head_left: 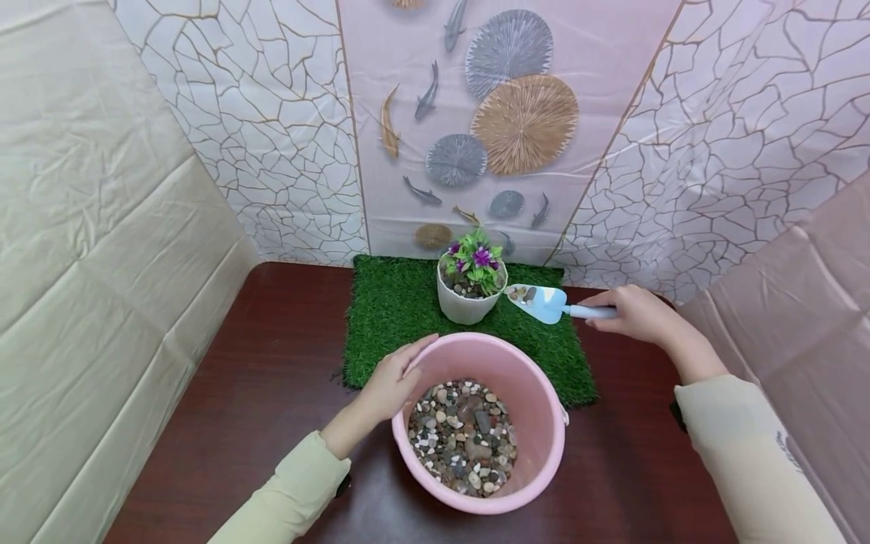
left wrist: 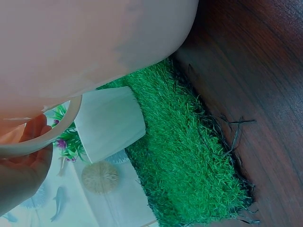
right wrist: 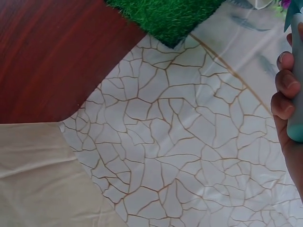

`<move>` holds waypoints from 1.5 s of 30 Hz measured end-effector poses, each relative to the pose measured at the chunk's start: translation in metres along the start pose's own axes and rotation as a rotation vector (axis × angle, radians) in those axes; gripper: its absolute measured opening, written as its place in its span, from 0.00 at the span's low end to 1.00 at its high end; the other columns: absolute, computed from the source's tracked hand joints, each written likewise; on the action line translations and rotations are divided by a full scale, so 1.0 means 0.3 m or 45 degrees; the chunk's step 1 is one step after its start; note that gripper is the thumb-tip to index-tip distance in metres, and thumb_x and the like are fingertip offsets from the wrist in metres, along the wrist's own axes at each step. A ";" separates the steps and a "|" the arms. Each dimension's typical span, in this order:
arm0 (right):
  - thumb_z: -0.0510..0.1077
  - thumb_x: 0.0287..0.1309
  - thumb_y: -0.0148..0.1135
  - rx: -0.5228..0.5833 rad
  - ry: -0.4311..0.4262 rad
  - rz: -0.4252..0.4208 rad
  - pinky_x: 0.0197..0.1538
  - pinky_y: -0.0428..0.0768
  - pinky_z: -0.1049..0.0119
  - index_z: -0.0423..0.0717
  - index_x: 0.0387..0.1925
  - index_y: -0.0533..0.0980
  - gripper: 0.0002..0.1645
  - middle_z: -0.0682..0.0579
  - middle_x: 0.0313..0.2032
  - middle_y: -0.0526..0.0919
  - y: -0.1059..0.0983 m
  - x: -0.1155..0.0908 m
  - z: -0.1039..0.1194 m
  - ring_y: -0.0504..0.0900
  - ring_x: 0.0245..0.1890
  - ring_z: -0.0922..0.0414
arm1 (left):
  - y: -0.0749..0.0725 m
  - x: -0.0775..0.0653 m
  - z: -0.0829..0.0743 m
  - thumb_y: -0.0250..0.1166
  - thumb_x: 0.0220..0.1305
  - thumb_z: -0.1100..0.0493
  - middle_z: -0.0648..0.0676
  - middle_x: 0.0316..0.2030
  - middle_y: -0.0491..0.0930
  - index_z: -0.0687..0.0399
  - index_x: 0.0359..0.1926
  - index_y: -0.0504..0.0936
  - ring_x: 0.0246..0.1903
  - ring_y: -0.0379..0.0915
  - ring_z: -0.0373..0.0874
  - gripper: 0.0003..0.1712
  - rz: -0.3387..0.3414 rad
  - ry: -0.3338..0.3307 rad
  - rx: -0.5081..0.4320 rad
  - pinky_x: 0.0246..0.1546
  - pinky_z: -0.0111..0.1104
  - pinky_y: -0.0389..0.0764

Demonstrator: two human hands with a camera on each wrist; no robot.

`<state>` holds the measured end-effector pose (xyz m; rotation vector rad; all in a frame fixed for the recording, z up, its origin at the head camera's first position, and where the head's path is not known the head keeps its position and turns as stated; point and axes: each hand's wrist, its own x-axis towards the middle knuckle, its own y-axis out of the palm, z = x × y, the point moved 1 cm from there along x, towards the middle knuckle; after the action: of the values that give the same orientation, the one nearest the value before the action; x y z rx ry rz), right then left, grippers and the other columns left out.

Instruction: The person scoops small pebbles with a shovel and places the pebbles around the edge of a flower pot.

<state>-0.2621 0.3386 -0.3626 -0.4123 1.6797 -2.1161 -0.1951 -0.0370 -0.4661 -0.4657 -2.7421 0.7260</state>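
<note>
My left hand (head_left: 390, 384) grips the left rim of a pink bucket (head_left: 533, 400), fingers curled over the edge in the left wrist view. Pebbles (head_left: 464, 446) of mixed colours cover the bucket's bottom. On the right, my right hand (head_left: 637, 313) holds a light-blue trowel (head_left: 547, 304) by its handle; the fingers (right wrist: 288, 84) wrap round it in the right wrist view. A few small stones (head_left: 522, 293) lie on the blade, whose tip is at the right rim of a white flowerpot (head_left: 467, 308). Purple flowers with green leaves (head_left: 479, 261) grow above pebbles in the pot.
The pot stands on a green artificial-grass mat (head_left: 387, 302), and the bucket is in front of it. Beneath is a dark red-brown table (head_left: 272, 393). Patterned cloth (head_left: 285, 113) hangs behind, with beige cloth (head_left: 88, 227) at the left side.
</note>
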 end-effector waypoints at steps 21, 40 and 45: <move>0.42 0.55 0.64 -0.028 0.161 0.021 0.29 0.69 0.62 0.35 0.47 0.80 0.19 0.36 0.39 0.85 0.029 0.151 -0.095 0.73 0.23 0.57 | -0.005 0.005 0.004 0.49 0.63 0.67 0.59 0.61 0.72 0.50 0.68 0.65 0.49 0.76 0.51 0.31 -0.013 0.008 -0.012 0.50 0.43 0.77; 0.41 0.55 0.61 -0.023 0.244 0.070 0.27 0.67 0.63 0.35 0.44 0.81 0.17 0.40 0.34 0.85 0.087 0.257 -0.084 0.68 0.19 0.56 | -0.005 0.000 0.000 0.47 0.63 0.66 0.59 0.62 0.71 0.50 0.68 0.65 0.37 0.75 0.46 0.31 0.008 0.003 -0.035 0.43 0.38 0.74; 0.41 0.56 0.61 -0.049 0.246 0.081 0.30 0.73 0.59 0.36 0.44 0.82 0.16 0.40 0.36 0.85 0.091 0.290 -0.070 0.76 0.24 0.54 | -0.002 0.002 -0.001 0.47 0.63 0.67 0.59 0.62 0.71 0.51 0.68 0.65 0.43 0.74 0.46 0.31 -0.004 0.020 -0.047 0.44 0.38 0.73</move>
<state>-0.3444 0.3090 -0.3956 -0.1675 1.8163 -2.1378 -0.1958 -0.0371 -0.4655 -0.4726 -2.7449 0.6692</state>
